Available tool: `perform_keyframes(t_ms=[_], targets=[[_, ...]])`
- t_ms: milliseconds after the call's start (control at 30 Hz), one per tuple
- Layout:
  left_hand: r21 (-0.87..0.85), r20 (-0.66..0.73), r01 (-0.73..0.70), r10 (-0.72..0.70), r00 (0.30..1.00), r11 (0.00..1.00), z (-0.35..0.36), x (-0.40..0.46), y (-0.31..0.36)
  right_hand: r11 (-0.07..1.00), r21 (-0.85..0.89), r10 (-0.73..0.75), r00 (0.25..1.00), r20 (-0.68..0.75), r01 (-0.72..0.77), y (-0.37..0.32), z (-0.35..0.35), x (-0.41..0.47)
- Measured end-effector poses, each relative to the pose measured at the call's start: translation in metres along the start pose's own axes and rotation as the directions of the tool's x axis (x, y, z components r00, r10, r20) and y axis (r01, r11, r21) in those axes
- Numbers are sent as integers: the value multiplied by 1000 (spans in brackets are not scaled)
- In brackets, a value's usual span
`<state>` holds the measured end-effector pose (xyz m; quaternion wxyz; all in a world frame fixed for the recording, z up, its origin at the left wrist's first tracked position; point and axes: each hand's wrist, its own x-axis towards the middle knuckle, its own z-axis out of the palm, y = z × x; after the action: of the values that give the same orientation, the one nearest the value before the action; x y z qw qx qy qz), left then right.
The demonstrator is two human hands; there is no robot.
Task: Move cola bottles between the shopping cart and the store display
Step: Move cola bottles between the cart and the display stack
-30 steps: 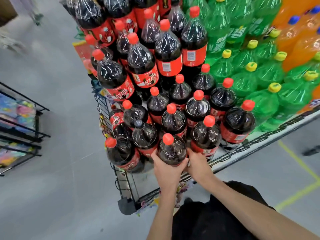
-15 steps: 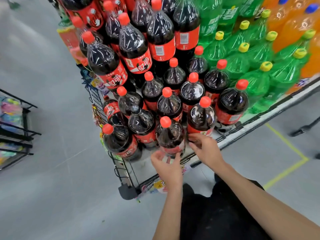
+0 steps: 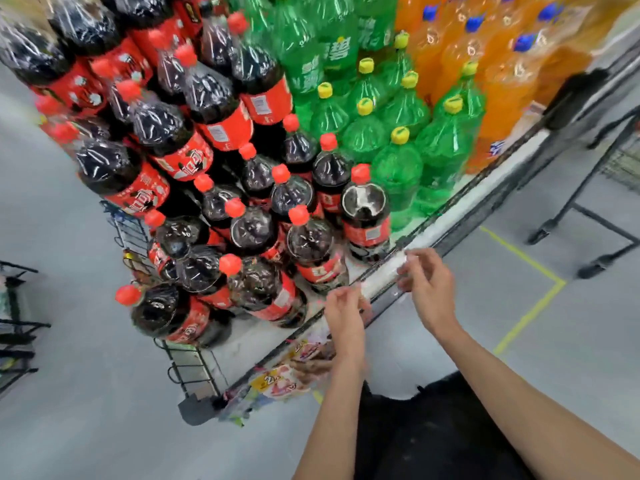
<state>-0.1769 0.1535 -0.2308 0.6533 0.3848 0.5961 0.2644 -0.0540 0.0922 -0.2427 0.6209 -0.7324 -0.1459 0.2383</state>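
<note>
Both hands off the bottles right now, hovering by the display's front edge. Left hand is empty, fingers loosely curled, nothing pinched, sitting at or just over the rail; the blur makes contact hard to call. Right hand is also empty, fingers relaxed & half bent, tips at the white rail strip; can't tell if they're touching. Nearest cola bottle stands upright just beyond the left fingers, red cap up, w/ another cola just beyond the right fingertips. More cola is packed behind & to the left of both hands, green bottles further out past the right hand, orange ones beyond those. A cart frame stands well off to the right of the right hand, on grey floor.
</note>
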Motion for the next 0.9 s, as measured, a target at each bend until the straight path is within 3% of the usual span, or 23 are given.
perform_keyframes(t_ms=[267,367,500,700,900], targets=[[158,264,-36,-7,964,987,201,-72,-29,976,214,105,960,-260,-49,-4,-197,50],[152,413,82,-138,900,985,293,-117,-44,960,278,138,915,-379,-30,-13,-289,64],[169,531,125,-197,824,978,394,-165,-51,933,359,185,845,-501,8,-18,-383,75],[205,621,78,-191,760,976,511,-204,-54,910,410,230,757,-612,55,-14,-479,107],[209,629,78,-196,752,975,625,-197,-61,905,425,271,731,-626,29,-3,-550,174]])
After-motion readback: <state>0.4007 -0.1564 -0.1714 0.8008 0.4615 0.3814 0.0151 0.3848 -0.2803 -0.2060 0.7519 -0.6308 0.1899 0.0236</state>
